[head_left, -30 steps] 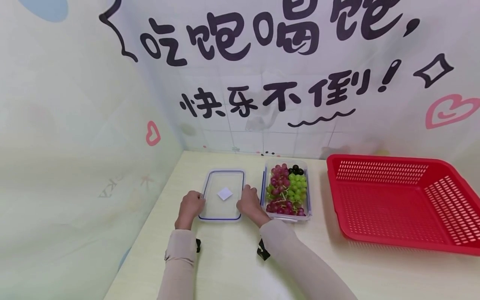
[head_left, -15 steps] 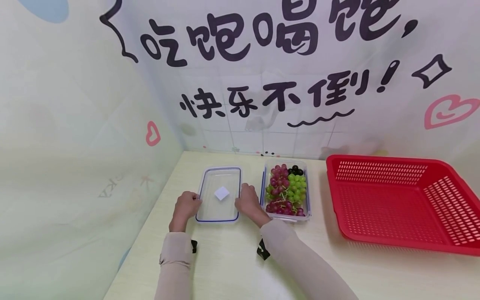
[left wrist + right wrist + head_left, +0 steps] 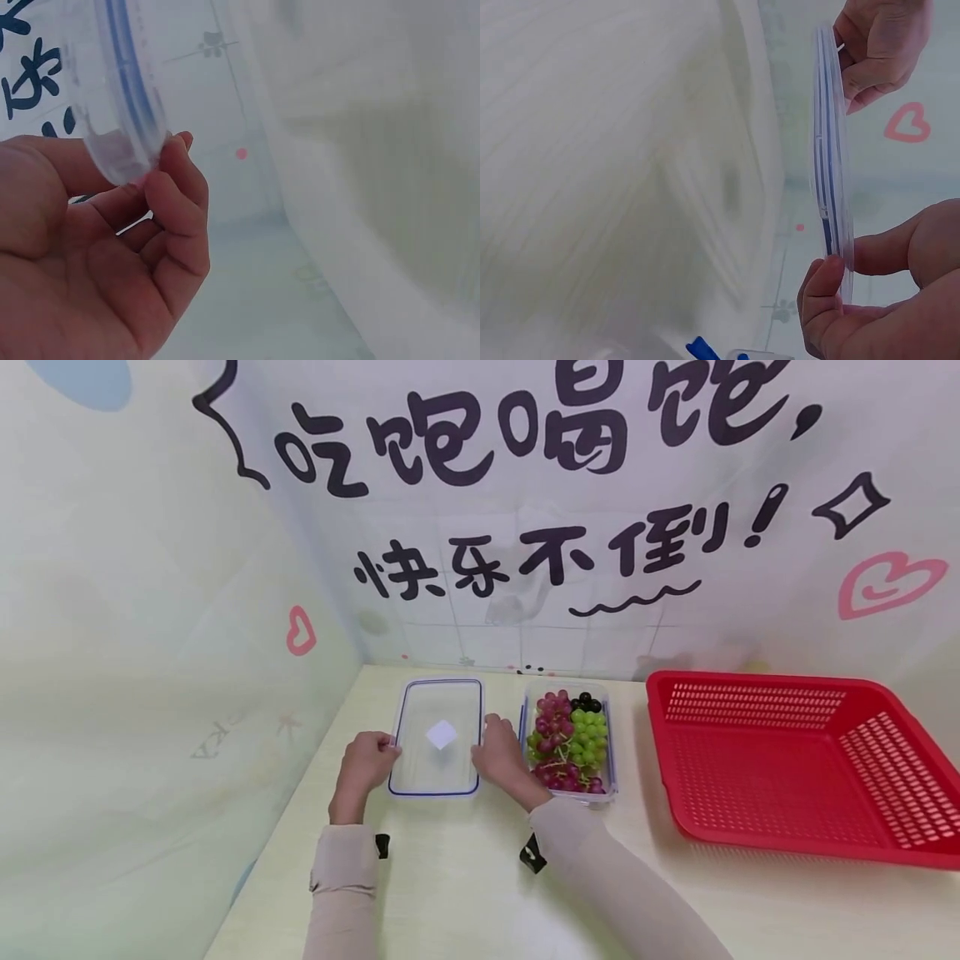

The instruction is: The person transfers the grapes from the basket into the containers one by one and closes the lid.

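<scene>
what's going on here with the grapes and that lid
A person holds a clear rectangular plastic lid with a blue seal by its two long edges, left hand on one side, right hand on the other, fingers pinching the rim. The lid is lifted off the pale table. Beside it sits an open clear container of red, green and black grapes, and further right a red slotted plastic basket.

Lid (image 3: 437,737): clear plastic, glossy, smooth; blue seal strip round rim; white paper sticker (image 3: 442,734) at centre, matt.
Container (image 3: 567,742): clear glossy plastic w/ blue trim.
Grapes (image 3: 570,735): smooth, slight sheen.
Basket (image 3: 795,760): red plastic, perforated, semi-gloss.
Surface (image 3: 465,877): pale yellow, smooth, matt.
Sleeves (image 3: 337,885): beige cloth, soft, matt.
</scene>
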`<act>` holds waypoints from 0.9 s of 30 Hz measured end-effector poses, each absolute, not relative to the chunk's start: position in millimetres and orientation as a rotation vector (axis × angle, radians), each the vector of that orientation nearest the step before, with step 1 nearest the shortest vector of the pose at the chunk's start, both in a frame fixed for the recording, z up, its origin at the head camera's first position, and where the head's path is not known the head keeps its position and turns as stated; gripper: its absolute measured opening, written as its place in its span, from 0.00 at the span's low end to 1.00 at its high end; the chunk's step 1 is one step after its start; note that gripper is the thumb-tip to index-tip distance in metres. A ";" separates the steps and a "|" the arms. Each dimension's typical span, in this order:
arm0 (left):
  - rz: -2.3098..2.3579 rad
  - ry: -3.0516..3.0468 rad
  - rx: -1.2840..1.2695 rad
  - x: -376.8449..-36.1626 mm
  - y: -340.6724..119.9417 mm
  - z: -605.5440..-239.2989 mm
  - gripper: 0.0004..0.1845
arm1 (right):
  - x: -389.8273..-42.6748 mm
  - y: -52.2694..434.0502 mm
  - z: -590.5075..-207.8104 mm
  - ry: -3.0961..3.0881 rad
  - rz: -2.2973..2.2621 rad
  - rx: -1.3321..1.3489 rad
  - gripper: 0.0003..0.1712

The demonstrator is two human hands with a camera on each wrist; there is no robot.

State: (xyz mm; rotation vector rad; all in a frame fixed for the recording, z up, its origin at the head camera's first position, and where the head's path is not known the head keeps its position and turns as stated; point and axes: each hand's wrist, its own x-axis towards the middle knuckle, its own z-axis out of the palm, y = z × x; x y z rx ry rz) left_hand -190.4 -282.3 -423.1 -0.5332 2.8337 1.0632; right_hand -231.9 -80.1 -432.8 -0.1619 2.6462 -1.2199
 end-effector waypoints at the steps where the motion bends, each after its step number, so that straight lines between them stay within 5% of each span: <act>1: 1.063 2.840 -0.526 -191.8 -280.8 -420.4 0.14 | -232.7 -78.0 -429.7 2.644 -1.228 -0.160 0.32; 27: 1.332 2.828 -0.211 -232.5 -215.1 -373.1 0.19 | -261.3 18.1 -370.4 2.771 -1.375 -0.149 0.24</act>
